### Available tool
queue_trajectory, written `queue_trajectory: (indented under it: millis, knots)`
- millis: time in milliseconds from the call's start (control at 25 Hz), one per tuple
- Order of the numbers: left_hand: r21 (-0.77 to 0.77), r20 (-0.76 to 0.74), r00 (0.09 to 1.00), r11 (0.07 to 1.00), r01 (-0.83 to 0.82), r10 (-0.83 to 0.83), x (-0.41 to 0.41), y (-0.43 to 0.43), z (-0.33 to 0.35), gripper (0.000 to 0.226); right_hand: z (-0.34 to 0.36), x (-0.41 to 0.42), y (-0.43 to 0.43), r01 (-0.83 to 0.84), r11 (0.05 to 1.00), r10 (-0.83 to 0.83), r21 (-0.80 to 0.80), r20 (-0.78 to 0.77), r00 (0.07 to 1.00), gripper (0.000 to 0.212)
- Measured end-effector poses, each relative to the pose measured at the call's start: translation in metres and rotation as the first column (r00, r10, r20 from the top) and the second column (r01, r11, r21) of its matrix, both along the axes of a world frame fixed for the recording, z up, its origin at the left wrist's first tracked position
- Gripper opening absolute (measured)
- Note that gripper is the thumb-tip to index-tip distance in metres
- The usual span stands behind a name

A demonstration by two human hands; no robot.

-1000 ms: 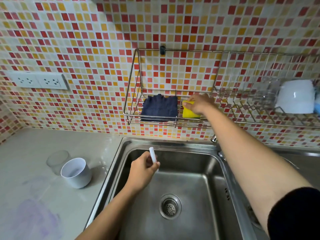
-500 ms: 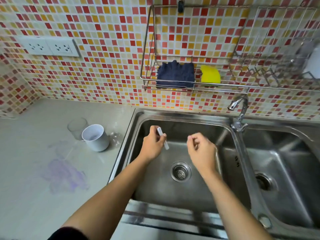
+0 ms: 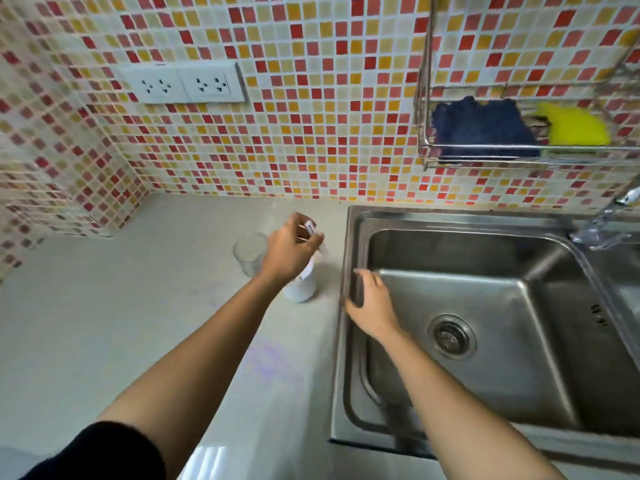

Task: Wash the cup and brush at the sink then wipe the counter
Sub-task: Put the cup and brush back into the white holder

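**While the left hand (image 3: 294,252) grips the brush (image 3: 310,229) above the cup (image 3: 300,288), the right hand (image 3: 373,306) hangs loose at the sink (image 3: 519,341) rim**

Where the grey counter (image 3: 104,306) runs up to the sink's left rim, the white cup stands close to that right-hand edge of the counter, toward the back. Its upper part is hidden behind the left hand. The left hand's fingers are curled round the slim white handle of the brush, pinching it with the thumb, and the handle slants down toward the cup. The bristle end cannot be made out. A clear glass (image 3: 250,252) stands just beside the cup on its left, nearer the back edge.

The right hand holds nothing. Its fingers are loosely spread and nearly straight, and it lies across the sink's left rim, palm down. Motion blur hides whether it touches the steel. The two hands are apart, the left further back than the right.

Nearer the front edge of the counter a faint purple smear (image 3: 273,362) marks the surface. The steel basin shows its round drain (image 3: 451,336), and the tap (image 3: 602,226) sits at its back right corner. On the tiled wall a wire rack (image 3: 425,147) holds a dark blue cloth (image 3: 481,129) and a yellow sponge (image 3: 576,128) side by side, touching. A double socket plate (image 3: 183,84) is fixed above the counter's back edge.
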State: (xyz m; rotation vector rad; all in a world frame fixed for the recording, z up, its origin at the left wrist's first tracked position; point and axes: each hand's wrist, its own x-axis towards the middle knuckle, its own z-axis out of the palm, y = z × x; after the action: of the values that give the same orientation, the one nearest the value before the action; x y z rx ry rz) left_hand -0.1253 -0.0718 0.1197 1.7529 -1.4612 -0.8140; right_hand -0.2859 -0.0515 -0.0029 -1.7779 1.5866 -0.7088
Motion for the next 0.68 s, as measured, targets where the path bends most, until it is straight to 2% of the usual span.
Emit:
queue_trajectory:
  millis: [120, 240, 320, 440, 680]
  knots:
    - [-0.008, 0.026, 0.999, 1.000, 0.024, -0.024, 0.058, -0.016, -0.005, 0.013, 0.003, 0.056, -0.008, -0.024, 0.998, 0.021, 0.050, 0.066, 0.998, 0.085]
    - [0.040, 0.107, 0.987, 0.992, 0.119, -0.122, 0.089, -0.024, -0.019, 0.016, 0.003, 0.086, -0.009, 0.057, 0.996, -0.065, 0.062, 0.133, 0.989, 0.100]
    - [0.061, 0.175, 0.964, 0.979, 0.193, -0.201, 0.093, -0.027, -0.026, 0.017, 0.003, 0.097, -0.007, 0.099, 0.994, -0.105, 0.043, 0.164, 0.981, 0.099]
    - [0.081, 0.327, 0.883, 0.941, 0.329, -0.337, 0.089, -0.031, -0.031, 0.018, 0.000, 0.108, -0.009, 0.136, 0.990, -0.139, 0.028, 0.182, 0.973, 0.094]
    - [0.133, 0.419, 0.770, 0.872, 0.472, -0.481, 0.086, -0.038, -0.038, 0.019, 0.005, 0.105, -0.012, 0.072, 0.996, -0.080, 0.051, 0.198, 0.977, 0.086]
